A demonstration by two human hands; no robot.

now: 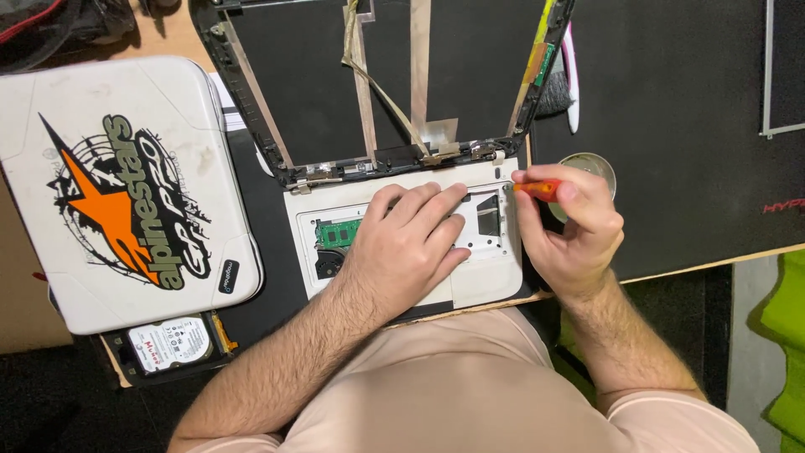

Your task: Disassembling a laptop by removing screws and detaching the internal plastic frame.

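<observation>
**Head view: screwdriver at the corner of an opened laptop base**

Head view, looking down. Left hand (411, 243) spread flat and relaxed on the white laptop base (486, 285), pressing it still, grasping nothing. Right hand (566, 222) pinched around a small orange-handled screwdriver (537, 189), with the tip pointing toward 9 o'clock at the upper right corner of the base. Tip itself too small to see clearly.

Possible trouble, as a judgement: a slipping tip could scratch the white plastic or reach the open rectangular bay (488, 214) just beside it. A loosened screw could roll off the near desk edge, at 6 o'clock, close under the base. Green memory module (338, 232) lies exposed at 9 o'clock of the left hand; a sliding palm could touch it.

Room for moving: tight at 12 o'clock, where the stripped screen frame (251, 92) with loose ribbon cables (419, 67) stands at the hinge. At 9 o'clock, a white lid with an orange sticker (126, 184), a bare hard drive (172, 342) below it. At 3 o'clock, a small round dish (599, 164) touching near the right knuckles, then open black mat (688, 126).
</observation>
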